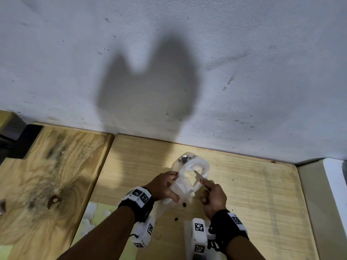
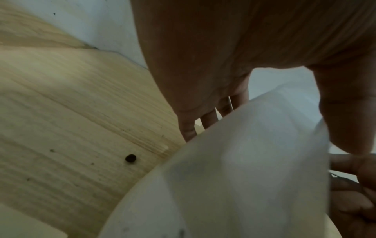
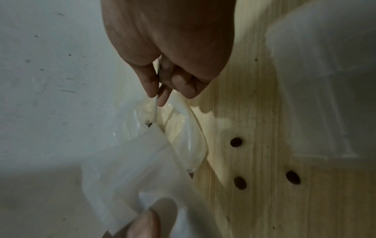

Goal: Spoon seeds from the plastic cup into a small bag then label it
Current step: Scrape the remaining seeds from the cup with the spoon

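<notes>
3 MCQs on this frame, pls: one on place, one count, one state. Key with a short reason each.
1. Where do the loose seeds lie?
A. on the wooden table
B. on the wall
C. on a plate

2. How many loose seeds does the right wrist view show on the wood?
A. one
B. three
C. seven

3. What does the right hand hold?
A. nothing
B. a marker
C. a thin spoon handle

Key: 1 A, dark seeds sit on the wooden table near the plastic bag. 2 B, three there. 3 C, the right hand pinches the spoon, which dips toward the bag that the left hand holds.
</notes>
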Demonstrator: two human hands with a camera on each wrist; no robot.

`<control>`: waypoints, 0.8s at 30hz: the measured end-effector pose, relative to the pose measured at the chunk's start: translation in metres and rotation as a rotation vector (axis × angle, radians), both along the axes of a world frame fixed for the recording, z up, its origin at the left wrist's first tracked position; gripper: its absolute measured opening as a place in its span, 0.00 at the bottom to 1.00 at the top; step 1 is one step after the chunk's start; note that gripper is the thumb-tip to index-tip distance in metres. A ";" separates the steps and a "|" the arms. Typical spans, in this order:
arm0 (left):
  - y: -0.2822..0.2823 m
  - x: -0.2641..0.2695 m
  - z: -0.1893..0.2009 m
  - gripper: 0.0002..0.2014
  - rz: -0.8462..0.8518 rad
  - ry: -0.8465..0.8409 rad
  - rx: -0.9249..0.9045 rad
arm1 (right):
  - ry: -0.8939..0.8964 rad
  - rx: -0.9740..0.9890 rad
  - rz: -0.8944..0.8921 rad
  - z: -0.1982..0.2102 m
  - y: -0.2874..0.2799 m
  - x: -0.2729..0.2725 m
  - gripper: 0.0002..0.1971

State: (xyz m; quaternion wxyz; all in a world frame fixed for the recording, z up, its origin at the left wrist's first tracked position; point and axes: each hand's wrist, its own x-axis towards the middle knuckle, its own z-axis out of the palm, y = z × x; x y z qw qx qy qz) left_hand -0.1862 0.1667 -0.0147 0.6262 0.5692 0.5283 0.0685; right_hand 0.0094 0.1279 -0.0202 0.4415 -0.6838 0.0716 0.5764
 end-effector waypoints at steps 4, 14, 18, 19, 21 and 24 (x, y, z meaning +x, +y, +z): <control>0.004 -0.002 0.006 0.44 0.125 -0.087 -0.038 | -0.042 -0.007 -0.025 0.002 0.003 0.009 0.07; 0.011 -0.002 0.010 0.29 0.395 -0.299 -0.225 | -0.477 0.130 -0.028 0.003 0.009 0.014 0.16; 0.013 0.001 0.009 0.30 0.419 -0.358 -0.253 | -0.670 0.207 0.023 0.003 0.015 0.009 0.23; 0.013 0.001 0.009 0.30 0.420 -0.366 -0.255 | -0.704 0.227 0.053 0.003 0.017 0.007 0.23; 0.014 0.002 0.009 0.30 0.429 -0.372 -0.257 | -0.777 0.266 0.108 0.002 0.019 0.003 0.21; 0.014 0.001 0.008 0.30 0.427 -0.366 -0.278 | -0.842 0.320 0.184 -0.004 0.020 0.000 0.20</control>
